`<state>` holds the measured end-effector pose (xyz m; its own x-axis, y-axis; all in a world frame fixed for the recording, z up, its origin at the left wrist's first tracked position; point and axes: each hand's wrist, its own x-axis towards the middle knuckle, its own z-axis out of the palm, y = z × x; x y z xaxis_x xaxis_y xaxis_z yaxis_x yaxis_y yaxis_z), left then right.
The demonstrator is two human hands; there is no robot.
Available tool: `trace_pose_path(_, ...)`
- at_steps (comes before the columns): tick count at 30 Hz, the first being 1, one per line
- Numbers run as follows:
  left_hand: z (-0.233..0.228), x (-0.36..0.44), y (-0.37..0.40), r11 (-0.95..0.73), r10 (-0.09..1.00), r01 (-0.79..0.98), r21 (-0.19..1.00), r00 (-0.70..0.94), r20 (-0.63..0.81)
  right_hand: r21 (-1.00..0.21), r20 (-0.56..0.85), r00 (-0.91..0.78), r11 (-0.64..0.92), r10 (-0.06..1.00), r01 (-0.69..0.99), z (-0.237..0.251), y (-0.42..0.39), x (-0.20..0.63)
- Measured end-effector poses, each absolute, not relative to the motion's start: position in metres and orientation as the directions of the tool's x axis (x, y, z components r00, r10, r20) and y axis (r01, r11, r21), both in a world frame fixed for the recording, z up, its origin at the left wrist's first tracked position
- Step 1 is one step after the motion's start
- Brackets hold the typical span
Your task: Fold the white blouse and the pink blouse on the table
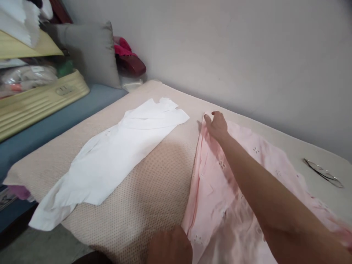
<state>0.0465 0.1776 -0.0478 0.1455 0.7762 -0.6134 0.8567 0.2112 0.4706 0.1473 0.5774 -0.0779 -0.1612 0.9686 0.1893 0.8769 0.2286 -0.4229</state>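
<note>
A pale pink cloth (211, 183) with cut-out eyelet flowers lies over the right part of the surface, its left edge running in folded layers toward me. At the far corner of that edge, my right hand (217, 126) pinches the fabric between thumb and fingers. My left hand (170, 245), cut off by the bottom of the view and a little blurred, is closed at the near end of the same edge. To the left lies a white garment (110, 157), folded lengthwise and touched by neither hand.
A beige textured cover (154, 190) spreads under both fabrics. Eyeglasses (323, 172) rest at the right near the wall. On the left stand a yellow plastic container (41, 102) holding bagged items and a grey cushion (85, 51). A dark red case (132, 65) sits in the back corner.
</note>
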Motion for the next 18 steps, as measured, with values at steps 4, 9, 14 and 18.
trace_pose_path(4,-0.028,0.051,0.194,0.157,0.671,0.915,0.372,0.178,-0.720,-0.261,0.062,-0.234,0.242,0.970,0.935,-0.100,0.525,0.138)
trace_pose_path(9,-0.001,0.044,0.195,0.080,0.640,0.937,0.341,0.214,-0.738,-0.245,-0.097,-0.289,0.259,0.952,0.934,-0.090,0.520,0.133)
trace_pose_path(14,-0.003,0.029,0.186,-0.072,0.713,0.940,0.332,0.282,-0.642,-0.303,-0.123,-0.356,0.306,0.926,0.902,-0.053,0.452,0.153)
trace_pose_path(18,-0.004,0.012,0.189,-0.119,0.770,0.934,0.337,0.301,-0.562,-0.245,-0.047,-0.466,0.442,0.884,0.863,-0.067,0.339,0.160)
